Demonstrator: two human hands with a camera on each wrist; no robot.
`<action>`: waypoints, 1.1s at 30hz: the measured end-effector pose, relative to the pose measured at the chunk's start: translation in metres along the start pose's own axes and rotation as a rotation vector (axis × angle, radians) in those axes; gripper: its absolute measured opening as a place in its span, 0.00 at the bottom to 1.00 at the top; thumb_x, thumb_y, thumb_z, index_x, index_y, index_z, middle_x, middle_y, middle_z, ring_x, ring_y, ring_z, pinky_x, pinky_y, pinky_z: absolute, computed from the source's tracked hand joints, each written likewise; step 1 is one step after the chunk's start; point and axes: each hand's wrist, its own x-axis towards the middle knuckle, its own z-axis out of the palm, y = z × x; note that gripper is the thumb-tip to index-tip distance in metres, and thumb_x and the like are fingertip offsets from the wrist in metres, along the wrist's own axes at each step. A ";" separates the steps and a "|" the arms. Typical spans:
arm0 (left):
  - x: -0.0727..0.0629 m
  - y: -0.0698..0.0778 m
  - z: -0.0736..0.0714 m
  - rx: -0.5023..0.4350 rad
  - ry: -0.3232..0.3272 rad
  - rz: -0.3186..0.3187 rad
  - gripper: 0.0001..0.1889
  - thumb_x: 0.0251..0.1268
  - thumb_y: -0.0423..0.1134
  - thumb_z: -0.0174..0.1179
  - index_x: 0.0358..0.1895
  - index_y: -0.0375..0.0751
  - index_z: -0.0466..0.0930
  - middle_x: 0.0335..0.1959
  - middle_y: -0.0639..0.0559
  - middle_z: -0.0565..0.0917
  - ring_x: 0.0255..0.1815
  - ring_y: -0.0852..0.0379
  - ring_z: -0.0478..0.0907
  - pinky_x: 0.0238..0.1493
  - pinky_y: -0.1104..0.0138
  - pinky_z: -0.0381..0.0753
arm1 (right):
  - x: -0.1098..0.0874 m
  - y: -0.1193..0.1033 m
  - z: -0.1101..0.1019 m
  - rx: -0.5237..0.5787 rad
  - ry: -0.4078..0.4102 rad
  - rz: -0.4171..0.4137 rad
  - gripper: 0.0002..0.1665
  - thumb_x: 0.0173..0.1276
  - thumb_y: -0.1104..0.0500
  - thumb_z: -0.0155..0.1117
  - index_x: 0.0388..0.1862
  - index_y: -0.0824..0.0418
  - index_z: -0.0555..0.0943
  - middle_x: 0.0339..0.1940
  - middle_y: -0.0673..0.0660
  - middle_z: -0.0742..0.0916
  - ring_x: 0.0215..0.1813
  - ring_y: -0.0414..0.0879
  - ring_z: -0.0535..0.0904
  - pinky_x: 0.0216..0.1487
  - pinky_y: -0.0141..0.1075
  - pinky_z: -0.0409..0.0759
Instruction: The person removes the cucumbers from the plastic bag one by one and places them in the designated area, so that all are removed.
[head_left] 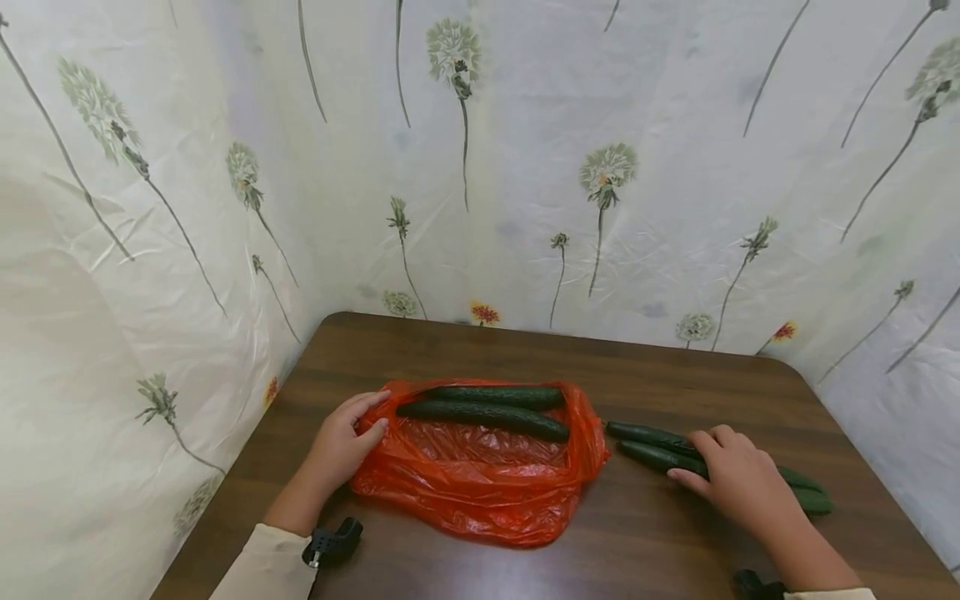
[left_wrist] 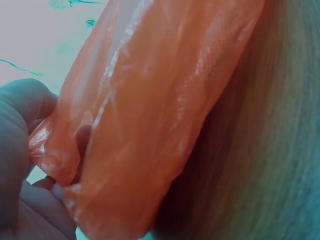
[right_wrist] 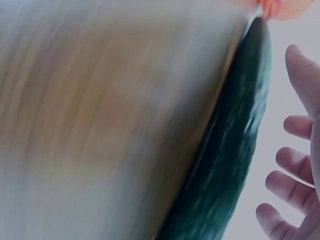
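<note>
A red plastic bag (head_left: 480,504) lies on its side with its mouth spread wide. Two dark green cucumbers (head_left: 483,414) rest inside it, one behind the other. At the bag's left end my left hand (head_left: 339,443) pinches the thin plastic (left_wrist: 145,115) between thumb and fingers. To the right of the bag, two more cucumbers (head_left: 656,457) lie side by side on the table. Over their middle is my right hand (head_left: 738,475), hiding part of them. In the right wrist view its fingers (right_wrist: 292,162) are spread and apart from the nearer cucumber (right_wrist: 225,145).
The brown wooden table (head_left: 420,346) has rounded far corners. Behind it and at the sides hangs a pale sheet (head_left: 525,167) printed with dandelions. Black straps with small devices (head_left: 333,542) sit on both wrists, beside light sleeves (head_left: 266,567).
</note>
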 end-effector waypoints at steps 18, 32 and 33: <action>-0.001 -0.002 -0.002 -0.009 0.000 0.006 0.24 0.72 0.36 0.67 0.69 0.46 0.81 0.70 0.43 0.79 0.73 0.40 0.74 0.72 0.42 0.72 | 0.037 -0.081 -0.016 0.197 0.051 -0.017 0.36 0.76 0.37 0.64 0.70 0.60 0.77 0.59 0.66 0.82 0.59 0.65 0.78 0.56 0.69 0.76; -0.001 -0.001 -0.002 0.000 -0.004 0.007 0.24 0.72 0.36 0.67 0.70 0.46 0.81 0.70 0.44 0.79 0.73 0.41 0.74 0.73 0.42 0.72 | 0.061 -0.134 -0.011 0.323 0.102 -0.110 0.34 0.73 0.43 0.70 0.68 0.62 0.78 0.56 0.62 0.83 0.58 0.60 0.79 0.60 0.65 0.77; -0.001 -0.001 -0.003 -0.003 -0.005 0.005 0.24 0.72 0.36 0.67 0.70 0.46 0.81 0.70 0.44 0.79 0.73 0.41 0.74 0.73 0.42 0.72 | 0.063 -0.138 -0.010 0.332 0.104 -0.113 0.33 0.72 0.43 0.71 0.68 0.61 0.79 0.56 0.61 0.83 0.58 0.60 0.79 0.60 0.66 0.76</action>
